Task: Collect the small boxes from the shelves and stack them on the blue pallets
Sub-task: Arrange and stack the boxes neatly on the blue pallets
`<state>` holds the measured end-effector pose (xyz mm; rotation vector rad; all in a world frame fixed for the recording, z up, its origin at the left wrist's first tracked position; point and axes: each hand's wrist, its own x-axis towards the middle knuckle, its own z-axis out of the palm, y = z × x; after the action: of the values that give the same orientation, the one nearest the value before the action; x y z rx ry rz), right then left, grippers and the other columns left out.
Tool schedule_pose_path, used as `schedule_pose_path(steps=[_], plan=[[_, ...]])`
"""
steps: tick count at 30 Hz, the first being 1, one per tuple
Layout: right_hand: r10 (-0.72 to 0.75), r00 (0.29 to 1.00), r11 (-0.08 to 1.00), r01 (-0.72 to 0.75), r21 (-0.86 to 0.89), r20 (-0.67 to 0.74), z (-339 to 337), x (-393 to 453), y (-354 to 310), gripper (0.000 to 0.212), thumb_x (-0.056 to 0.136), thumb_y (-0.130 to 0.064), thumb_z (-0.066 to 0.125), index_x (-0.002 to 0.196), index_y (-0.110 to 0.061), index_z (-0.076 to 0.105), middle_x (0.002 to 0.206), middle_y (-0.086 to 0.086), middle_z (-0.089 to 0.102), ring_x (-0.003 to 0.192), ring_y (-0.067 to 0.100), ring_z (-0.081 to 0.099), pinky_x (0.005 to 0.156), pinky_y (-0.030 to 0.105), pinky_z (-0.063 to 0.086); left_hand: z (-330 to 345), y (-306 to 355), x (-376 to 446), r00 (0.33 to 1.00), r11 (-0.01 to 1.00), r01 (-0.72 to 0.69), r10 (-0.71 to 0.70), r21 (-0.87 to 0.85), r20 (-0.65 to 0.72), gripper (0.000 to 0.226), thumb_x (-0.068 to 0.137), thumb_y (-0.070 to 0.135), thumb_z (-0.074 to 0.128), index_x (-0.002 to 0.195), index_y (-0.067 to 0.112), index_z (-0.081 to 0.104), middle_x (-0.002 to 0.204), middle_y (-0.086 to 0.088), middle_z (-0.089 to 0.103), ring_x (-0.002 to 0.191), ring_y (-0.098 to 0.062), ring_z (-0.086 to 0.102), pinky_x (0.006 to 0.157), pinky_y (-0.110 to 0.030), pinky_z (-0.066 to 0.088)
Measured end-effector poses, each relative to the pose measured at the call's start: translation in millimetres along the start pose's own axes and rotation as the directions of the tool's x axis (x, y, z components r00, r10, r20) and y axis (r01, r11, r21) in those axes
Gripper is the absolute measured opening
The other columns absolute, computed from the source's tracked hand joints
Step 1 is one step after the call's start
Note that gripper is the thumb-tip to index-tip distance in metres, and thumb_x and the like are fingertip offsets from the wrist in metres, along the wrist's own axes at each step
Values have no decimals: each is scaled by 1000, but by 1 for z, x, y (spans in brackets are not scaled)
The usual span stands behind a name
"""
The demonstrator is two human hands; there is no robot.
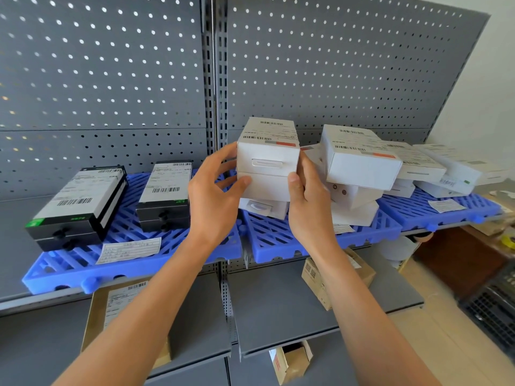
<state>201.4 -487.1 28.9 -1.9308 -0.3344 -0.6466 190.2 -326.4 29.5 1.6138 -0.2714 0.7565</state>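
- Head view: the left hand [214, 190] and the right hand [306, 196] hold two white boxes [266, 168], one on top of the other, near the middle.
- Each hand pinches a side of the pair, thumb in front and fingers curled behind.
- The pair sits on another white box [264, 208] on the middle blue pallet [278, 240].
- At 3 o'clock, more white boxes [362, 162] lie in a messy pile.
- At 9 o'clock, black boxes [80, 204] sit on the left blue pallet [69, 268].
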Motion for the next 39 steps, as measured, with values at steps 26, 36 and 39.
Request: schedule_pose_path(steps=[26, 36, 39], plan=[[151, 977, 986, -159, 45, 150, -2, -9, 1, 65, 90, -15, 55, 148, -39, 34, 134, -19, 59, 125, 5, 55, 106, 42, 48, 3, 3, -13, 980, 992, 129, -128, 6, 150, 64, 92, 2, 64, 147, 29, 44, 132, 20, 58, 118, 2, 56, 80, -8, 49], [127, 975, 990, -136, 38, 183, -4, -16, 6, 68, 93, -9, 55, 151, -33, 30, 135, -15, 59, 122, 5, 57, 101, 40, 52, -9, 2, -15, 980, 991, 119, -128, 65, 150, 64, 91, 1, 66, 144, 33, 47, 133, 21, 59, 122, -5, 57, 95, -27, 54], [118, 979, 992, -124, 24, 164, -3, -16, 5, 69, 94, -5, 52, 152, -32, 29, 137, -15, 57, 119, 3, 57, 99, 38, 53, -10, 2, -9, 975, 991, 125, -131, 45, 178, 63, 91, -4, 64, 141, 31, 50, 132, 21, 60, 121, -2, 58, 101, -27, 51]])
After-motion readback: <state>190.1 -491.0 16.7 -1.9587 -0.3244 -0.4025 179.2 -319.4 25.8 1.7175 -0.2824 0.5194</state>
